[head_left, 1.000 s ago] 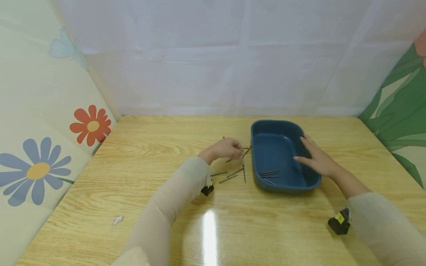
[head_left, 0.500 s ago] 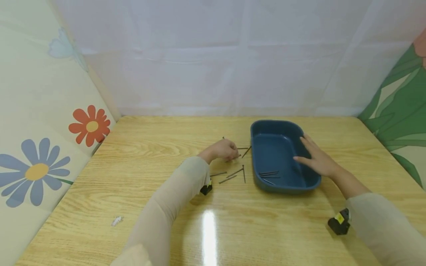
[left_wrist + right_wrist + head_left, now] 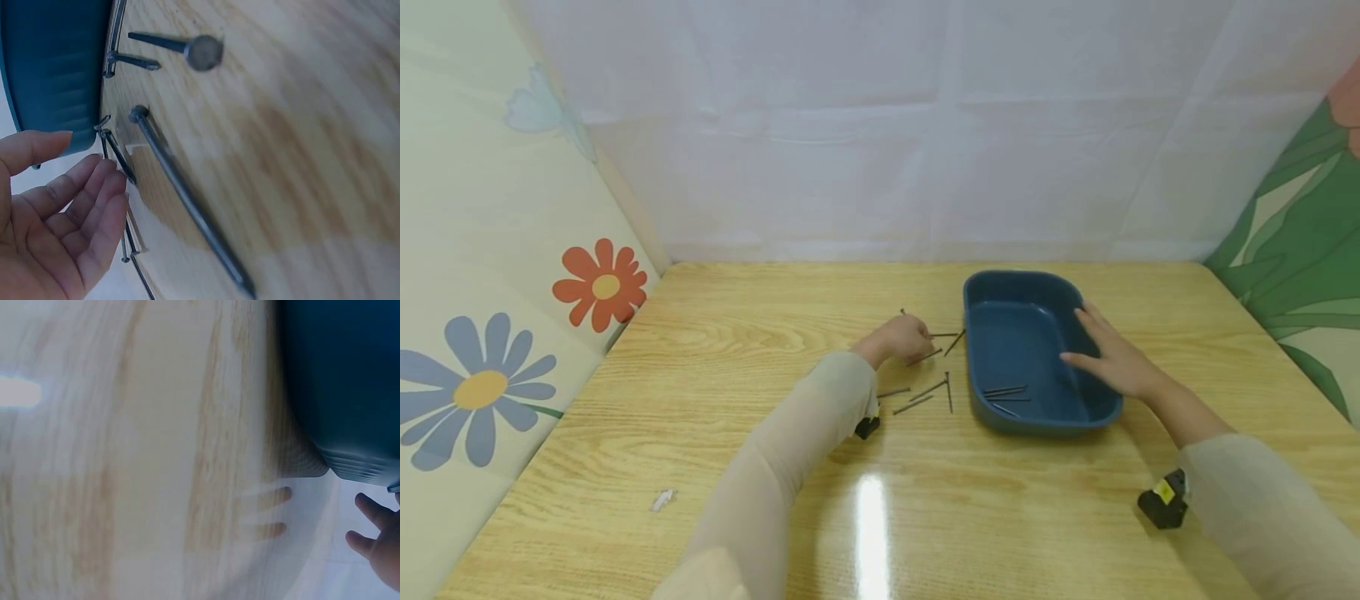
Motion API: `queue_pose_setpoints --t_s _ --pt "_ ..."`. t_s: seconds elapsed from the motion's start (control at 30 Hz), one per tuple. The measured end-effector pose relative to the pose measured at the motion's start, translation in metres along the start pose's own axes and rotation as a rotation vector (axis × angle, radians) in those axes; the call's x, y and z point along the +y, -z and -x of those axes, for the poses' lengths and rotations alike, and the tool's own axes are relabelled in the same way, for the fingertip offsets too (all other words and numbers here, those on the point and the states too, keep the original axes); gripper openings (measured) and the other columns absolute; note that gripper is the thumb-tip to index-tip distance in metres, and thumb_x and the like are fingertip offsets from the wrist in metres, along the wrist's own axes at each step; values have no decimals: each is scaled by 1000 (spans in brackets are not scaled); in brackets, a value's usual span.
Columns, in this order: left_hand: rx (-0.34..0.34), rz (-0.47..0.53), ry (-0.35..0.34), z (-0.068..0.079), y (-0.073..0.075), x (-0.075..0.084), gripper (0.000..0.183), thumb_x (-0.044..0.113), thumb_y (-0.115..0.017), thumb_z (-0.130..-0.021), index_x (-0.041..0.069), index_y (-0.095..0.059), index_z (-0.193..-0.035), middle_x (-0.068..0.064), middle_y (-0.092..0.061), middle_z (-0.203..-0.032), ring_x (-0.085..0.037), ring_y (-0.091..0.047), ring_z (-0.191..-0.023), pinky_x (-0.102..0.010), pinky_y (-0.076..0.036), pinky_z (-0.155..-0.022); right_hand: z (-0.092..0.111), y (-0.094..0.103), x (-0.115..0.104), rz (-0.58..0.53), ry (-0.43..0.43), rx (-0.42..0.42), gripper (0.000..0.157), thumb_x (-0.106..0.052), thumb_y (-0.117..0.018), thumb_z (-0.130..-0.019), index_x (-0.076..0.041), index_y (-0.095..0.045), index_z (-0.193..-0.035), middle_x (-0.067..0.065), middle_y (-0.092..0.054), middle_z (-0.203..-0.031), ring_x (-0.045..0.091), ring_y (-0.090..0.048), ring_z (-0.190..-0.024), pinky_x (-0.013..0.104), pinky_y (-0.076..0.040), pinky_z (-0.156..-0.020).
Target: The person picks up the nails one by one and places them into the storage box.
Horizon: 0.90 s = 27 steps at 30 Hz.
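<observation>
My left hand [image 3: 904, 338] hovers low over several dark metal nails strewn on the wooden table. In the left wrist view its thumb stands apart from loosely bent fingers [image 3: 94, 194], and nothing shows between them. A nail [image 3: 943, 335] lies just beyond the fingertips, and another nail [image 3: 925, 357] is partly covered by the hand. One long nail [image 3: 194, 203] looms close to the left wrist camera. The blue basin [image 3: 973, 350] stands to the right, with several nails [image 3: 1006, 392] inside near its front. My right hand [image 3: 1112, 358] rests on the basin's right rim, fingers spread.
More loose nails [image 3: 913, 405] lie in front of my left hand. A small white scrap [image 3: 662, 500] sits on the wooden table [image 3: 737, 317] at the left front. A white cloth [image 3: 820, 167] hangs behind the table, with flower-patterned panels at both sides.
My left hand has drawn back slightly to the left, away from the basin, uncovering more of the nails near its fingertips. The right hand and basin stay put.
</observation>
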<state>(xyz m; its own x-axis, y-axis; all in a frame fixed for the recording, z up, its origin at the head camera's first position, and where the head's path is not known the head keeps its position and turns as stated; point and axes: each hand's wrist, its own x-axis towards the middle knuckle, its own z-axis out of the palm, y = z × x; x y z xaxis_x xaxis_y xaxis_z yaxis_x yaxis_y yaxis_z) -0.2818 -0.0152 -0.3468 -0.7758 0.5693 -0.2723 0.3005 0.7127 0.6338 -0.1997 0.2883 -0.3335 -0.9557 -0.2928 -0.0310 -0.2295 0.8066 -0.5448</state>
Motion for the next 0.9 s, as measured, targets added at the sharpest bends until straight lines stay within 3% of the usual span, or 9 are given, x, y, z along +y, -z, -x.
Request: queue_pose_setpoints --t_s 0.1,0.27,0.5,0.73,0.9 --pt "16 -57 2 -2 -2 1 26 16 -50 -85 10 -47 -60 0 -45 -60 -9 -36 -46 -23 -37 -52 0 0 0 -5 -2 2 78 -30 -49 -87 6 2 -135 23 16 -138 41 10 -123 62 -4 -92" --pt "30 -160 27 -7 -5 5 28 13 -51 -82 12 -41 -56 2 -35 -52 -9 -29 -43 -22 -29 -42 0 0 1 -11 1 6 78 -31 -49 -87 5 2 -135 22 17 -138 41 10 -123 62 -4 -91" --pt "49 -259 72 -8 -8 10 30 8 -52 -79 12 -39 -52 2 -32 -48 -10 -27 -41 -22 -26 -40 -1 0 1 -21 -4 2 78 -28 -49 -87 5 3 -135 21 18 -138 41 11 -123 63 -4 -91" --pt "68 -347 49 -10 -11 11 30 8 -52 -77 13 -38 -51 2 -36 -50 -10 -32 -45 -22 -30 -44 -1 0 1 -20 -15 -2 78 -29 -49 -88 4 4 -135 21 18 -138 41 11 -123 62 -3 -91" --pt "48 -346 32 -10 -10 10 33 14 -56 -78 13 -40 -50 3 -36 -49 -10 -33 -44 -21 -30 -43 -1 0 2 -20 -17 -5 79 -31 -48 -87 4 4 -135 20 19 -138 40 12 -123 62 -3 -91"
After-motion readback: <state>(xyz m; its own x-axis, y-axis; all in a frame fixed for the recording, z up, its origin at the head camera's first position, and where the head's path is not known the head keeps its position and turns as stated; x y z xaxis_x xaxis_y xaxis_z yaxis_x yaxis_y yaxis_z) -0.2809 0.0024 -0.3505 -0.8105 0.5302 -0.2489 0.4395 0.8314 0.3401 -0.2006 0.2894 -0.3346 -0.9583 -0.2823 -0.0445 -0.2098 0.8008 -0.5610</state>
